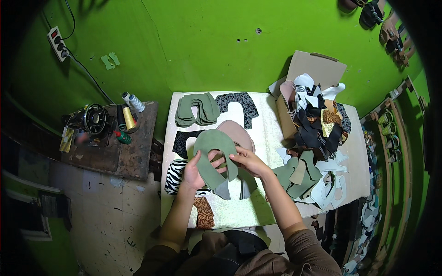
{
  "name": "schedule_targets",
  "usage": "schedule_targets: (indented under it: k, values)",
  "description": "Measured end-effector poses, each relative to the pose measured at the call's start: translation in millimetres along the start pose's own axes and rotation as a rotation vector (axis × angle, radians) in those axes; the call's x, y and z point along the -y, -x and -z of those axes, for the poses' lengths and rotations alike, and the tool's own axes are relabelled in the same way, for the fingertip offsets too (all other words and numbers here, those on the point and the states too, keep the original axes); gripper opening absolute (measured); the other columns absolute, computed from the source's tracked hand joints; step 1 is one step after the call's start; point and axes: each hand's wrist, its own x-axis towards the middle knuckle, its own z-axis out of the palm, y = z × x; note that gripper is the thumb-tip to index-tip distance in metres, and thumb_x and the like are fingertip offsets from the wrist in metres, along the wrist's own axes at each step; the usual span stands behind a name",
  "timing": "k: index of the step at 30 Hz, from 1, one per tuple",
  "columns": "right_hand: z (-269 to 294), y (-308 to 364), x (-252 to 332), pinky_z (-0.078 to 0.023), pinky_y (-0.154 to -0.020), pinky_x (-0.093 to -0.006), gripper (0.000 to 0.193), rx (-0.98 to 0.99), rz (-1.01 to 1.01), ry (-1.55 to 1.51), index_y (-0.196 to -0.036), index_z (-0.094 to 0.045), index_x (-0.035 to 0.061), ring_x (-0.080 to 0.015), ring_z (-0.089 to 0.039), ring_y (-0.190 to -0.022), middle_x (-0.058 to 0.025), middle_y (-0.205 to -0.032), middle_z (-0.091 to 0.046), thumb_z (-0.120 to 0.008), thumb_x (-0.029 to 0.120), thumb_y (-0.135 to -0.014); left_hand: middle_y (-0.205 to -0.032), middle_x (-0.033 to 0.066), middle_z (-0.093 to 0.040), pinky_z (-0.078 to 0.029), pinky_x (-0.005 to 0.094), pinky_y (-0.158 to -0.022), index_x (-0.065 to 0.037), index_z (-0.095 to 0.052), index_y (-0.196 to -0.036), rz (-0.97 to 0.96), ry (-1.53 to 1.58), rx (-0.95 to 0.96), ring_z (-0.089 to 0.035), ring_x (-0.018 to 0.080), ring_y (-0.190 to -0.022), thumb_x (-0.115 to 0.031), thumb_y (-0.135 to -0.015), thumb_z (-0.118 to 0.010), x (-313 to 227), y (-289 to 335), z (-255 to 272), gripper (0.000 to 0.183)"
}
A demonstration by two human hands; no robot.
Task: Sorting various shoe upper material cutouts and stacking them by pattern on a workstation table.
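Nearest your body, short of the grip, lies a brown leopard-print piece [205, 214]. Beyond it your left hand [193, 175] cradles a green, horseshoe-shaped leather-like sheet [209, 140], thumb at its edge, fingers spread behind the opening; your right hand [249, 162] pinches the opposite leg, probably to keep the limp sheet flat towards you. Just past the grip sits a dusty-pink rounded piece [236, 132]; farther left, a stack of similar green horseshoes [186, 109], likely piled to keep like shapes together.
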Motion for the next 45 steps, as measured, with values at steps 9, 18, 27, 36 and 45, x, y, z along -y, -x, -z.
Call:
schedule_targets:
  k: [9,18,27,36,45]
  values:
    - [15.3,-52.8,-7.0,-0.043,-0.079,-0.0219,0.03,-0.076,0.022,-0.108,-0.115,-0.05,0.003,-0.0097,-0.054,-0.09,-0.0031,-0.104,-0.057,-0.054,0.006,-0.085,-0.113,0.0109,-0.053,-0.047,0.0317,-0.08,-0.003,-0.039,-0.123,-0.068,-0.59,-0.355,-0.055,0.0197,-0.096,-0.012,-0.092,-0.041,-47.2,-8.4,28.8,0.033]
    - [24.8,-147.9,18.3,-0.04,-0.084,-0.0219,0.036,-0.154,0.112,-0.069,-0.117,-0.049,-0.0007,-0.012,-0.052,-0.097,-0.0064,-0.11,-0.056,-0.053,-0.001,-0.081,-0.098,0.0077,-0.058,-0.047,0.0253,-0.073,-0.001,-0.049,-0.114,-0.267,-0.784,-0.506,-0.057,0.0117,-0.082,-0.012,-0.09,-0.047,-115.2,-80.7,50.7,0.026]
    - [15.4,-227.8,18.7,-0.033,-0.097,-0.0384,0.043,-0.56,0.334,1.106,-0.12,-0.046,0.0012,-0.0343,-0.043,-0.114,-0.0197,-0.121,-0.047,-0.054,0.009,-0.079,-0.123,0.0198,-0.046,-0.035,0.0369,-0.096,0.001,-0.04,-0.124,-0.609,-1.999,-0.685,-0.044,0.0316,-0.115,-0.015,-0.085,-0.047,-169.1,-144.2,90.9,0.042]
    - [12.0,-250.2,-30.0,-0.015,-0.104,-0.0515,0.053,-0.443,0.336,1.461,-0.134,-0.033,0.0153,-0.0259,-0.023,-0.13,-0.0042,-0.141,-0.028,-0.04,0.036,-0.086,-0.14,-0.0027,-0.03,-0.02,0.0461,-0.105,-0.017,-0.038,-0.131,-0.4,-2.75,-0.401,-0.028,0.0163,-0.128,-0.03,-0.081,-0.05,-144.1,-145.0,123.2,0.054]
    - [13.3,-243.1,-15.2,-0.006,-0.106,-0.0497,0.052,-0.408,0.227,1.512,-0.136,-0.03,0.016,-0.0246,-0.017,-0.133,-0.0035,-0.142,-0.025,-0.027,0.042,-0.09,-0.14,0.0006,-0.03,-0.014,0.0464,-0.106,-0.018,-0.038,-0.131,-0.147,-2.806,-0.518,-0.026,0.0185,-0.13,-0.035,-0.085,-0.045,-131.1,-163.3,97.3,0.05]
